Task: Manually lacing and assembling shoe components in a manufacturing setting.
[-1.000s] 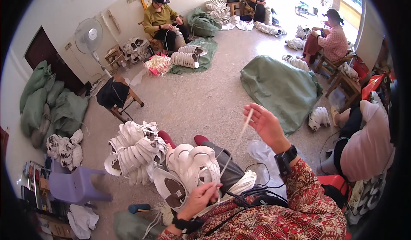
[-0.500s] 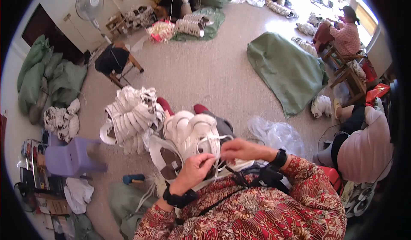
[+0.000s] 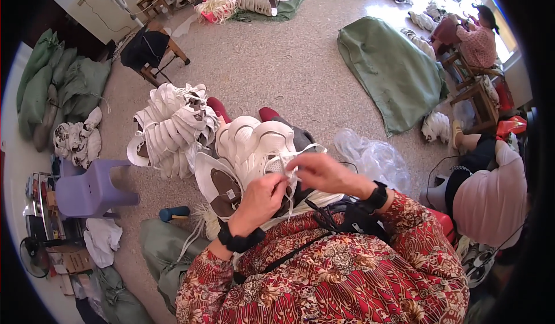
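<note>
Left hand [image 3: 261, 198]: grips white shoe upper [image 3: 254, 150] on lap.
Right hand [image 3: 325, 172]: pinches white thread [image 3: 291, 173] at the upper.
Nearby: pile of white uppers [image 3: 170, 128], purple stool [image 3: 89, 188].

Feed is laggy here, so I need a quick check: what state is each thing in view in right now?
left hand: closed, pinching the white shoe upper
right hand: fingers pinched at the same upper
white shoe upper: resting on the lap, being worked
pile of white uppers: heaped on the floor
green sack: lying flat on the floor
purple stool: upright
clear plastic bag: crumpled
</note>
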Available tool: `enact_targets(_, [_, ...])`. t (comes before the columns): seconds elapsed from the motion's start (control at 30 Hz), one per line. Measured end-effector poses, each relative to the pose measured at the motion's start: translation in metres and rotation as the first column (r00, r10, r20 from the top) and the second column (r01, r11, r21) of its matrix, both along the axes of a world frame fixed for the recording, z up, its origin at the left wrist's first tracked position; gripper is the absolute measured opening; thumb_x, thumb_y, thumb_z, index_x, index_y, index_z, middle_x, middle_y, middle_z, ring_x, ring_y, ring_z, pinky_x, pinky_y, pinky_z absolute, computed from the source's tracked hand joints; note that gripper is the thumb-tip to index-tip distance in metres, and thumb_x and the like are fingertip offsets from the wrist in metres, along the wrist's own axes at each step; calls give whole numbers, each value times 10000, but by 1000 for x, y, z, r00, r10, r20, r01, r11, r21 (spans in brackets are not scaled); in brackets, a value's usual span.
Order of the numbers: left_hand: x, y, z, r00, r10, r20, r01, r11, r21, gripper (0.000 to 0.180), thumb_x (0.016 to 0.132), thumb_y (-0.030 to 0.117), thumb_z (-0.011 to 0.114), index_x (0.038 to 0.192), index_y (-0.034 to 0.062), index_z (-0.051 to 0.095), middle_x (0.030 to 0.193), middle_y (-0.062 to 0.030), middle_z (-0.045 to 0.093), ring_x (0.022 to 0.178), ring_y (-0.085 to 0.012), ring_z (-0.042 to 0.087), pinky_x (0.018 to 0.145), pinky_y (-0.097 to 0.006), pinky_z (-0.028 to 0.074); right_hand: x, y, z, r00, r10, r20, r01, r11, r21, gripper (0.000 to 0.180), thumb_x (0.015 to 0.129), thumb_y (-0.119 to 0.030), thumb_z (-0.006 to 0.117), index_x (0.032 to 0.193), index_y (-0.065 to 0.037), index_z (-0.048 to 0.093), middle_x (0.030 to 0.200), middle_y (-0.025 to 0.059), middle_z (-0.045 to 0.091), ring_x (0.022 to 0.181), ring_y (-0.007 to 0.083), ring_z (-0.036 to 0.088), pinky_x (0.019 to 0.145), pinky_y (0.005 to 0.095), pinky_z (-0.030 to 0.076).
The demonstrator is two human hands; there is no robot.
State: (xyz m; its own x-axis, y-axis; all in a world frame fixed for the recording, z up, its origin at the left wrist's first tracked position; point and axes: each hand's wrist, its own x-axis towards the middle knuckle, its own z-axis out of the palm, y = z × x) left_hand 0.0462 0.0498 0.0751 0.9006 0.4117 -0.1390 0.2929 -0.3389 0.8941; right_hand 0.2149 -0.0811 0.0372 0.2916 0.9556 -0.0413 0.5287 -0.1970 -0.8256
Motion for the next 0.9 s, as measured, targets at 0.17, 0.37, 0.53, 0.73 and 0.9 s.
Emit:
enact_targets(0.17, [-4, 19, 2, 999, -5, 36, 2, 996, 91, 160, 936, 100, 611, 1005, -30, 674, 817, -94, 651, 686, -180, 596, 634, -286, 477, 9, 2, -5, 988, 6, 156, -19, 996, 83, 60, 854, -57, 616, 881, -4, 613, 782, 128, 626, 735, 315, 619, 654, 401, 499])
enact_targets(0.37, [-7, 29, 3, 997, 2, 82, -18, 979, 202, 146, 921, 79, 615, 984, -41, 667, 834, -137, 654, 687, -228, 608, 642, -311, 483, 23, 0, -8, 968, 4, 251, -51, 982, 183, 72, 820, -21, 604, 890, -8, 603, 775, 161, 617, 759, 391, 620, 670, 452, 500])
enact_targets(0.53, [-1, 26, 0, 991, -12, 131, -27, 956, 292, 134, 908, 62, 619, 967, -50, 662, 849, -172, 656, 688, -268, 619, 649, -332, 488, -7, 27, 24, 976, 125, -178, -91, 978, 188, 148, 899, -43, 612, 1031, 16, 641, 850, 119, 678, 712, 215, 662, 659, 332, 532])
enact_targets(0.73, [-1, 34, -5, 989, -144, 42, 123, 938, 323, 134, 884, 76, 639, 964, -27, 666, 838, -154, 656, 693, -271, 626, 651, -344, 495, -6, 30, -8, 936, 14, -352, 38, 989, 142, 105, 922, -57, 587, 970, 28, 625, 745, 101, 651, 656, 151, 641, 612, 316, 521])
enact_targets(0.9, [5, 43, -5, 959, -282, -41, 279, 900, 336, 139, 859, 91, 660, 961, -4, 670, 826, -136, 656, 698, -275, 634, 652, -357, 502, 1, 34, -16, 697, -207, -686, 256, 966, -32, 125, 949, -92, 577, 869, 4, 587, 696, 23, 595, 618, 93, 579, 551, 265, 472])
